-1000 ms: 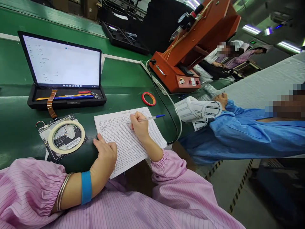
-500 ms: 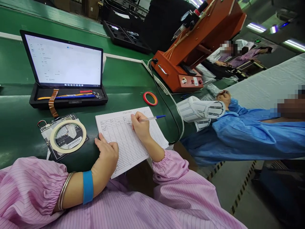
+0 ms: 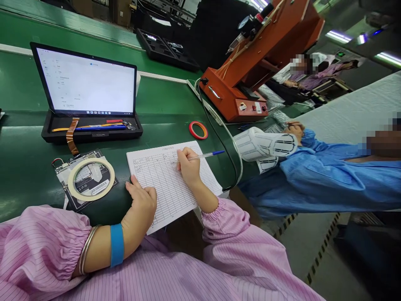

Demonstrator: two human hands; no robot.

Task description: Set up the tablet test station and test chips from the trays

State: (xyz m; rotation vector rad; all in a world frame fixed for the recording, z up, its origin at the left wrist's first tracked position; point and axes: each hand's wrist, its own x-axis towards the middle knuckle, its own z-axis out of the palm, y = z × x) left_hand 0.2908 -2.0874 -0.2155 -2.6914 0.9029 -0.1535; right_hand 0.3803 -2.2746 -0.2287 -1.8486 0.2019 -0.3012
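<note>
My right hand (image 3: 190, 168) is closed round a clear ballpoint pen (image 3: 205, 155) with a blue end, which slants to the right. Its tip is near the upper rows of a printed form (image 3: 171, 190) that tops a stack of paper; my fingers partly hide the tip. At the left edge of the stack rests my left hand (image 3: 140, 205), thumb on the paper and index finger apart from it. Left of that hand lies a circuit board (image 3: 77, 205) with a roll of cream tape (image 3: 71, 184) on top.
A lit tablet screen (image 3: 90, 83) stands in a black holder (image 3: 97, 134), joined to the board by a copper-coloured flex cable (image 3: 72, 138). Beyond the form are a red tape roll (image 3: 190, 130) and an orange press (image 3: 228, 98). A person in blue (image 3: 332, 179) sits at the right.
My right hand and the pen have shifted slightly to the right along the form. My left hand keeps its place on the paper's edge.
</note>
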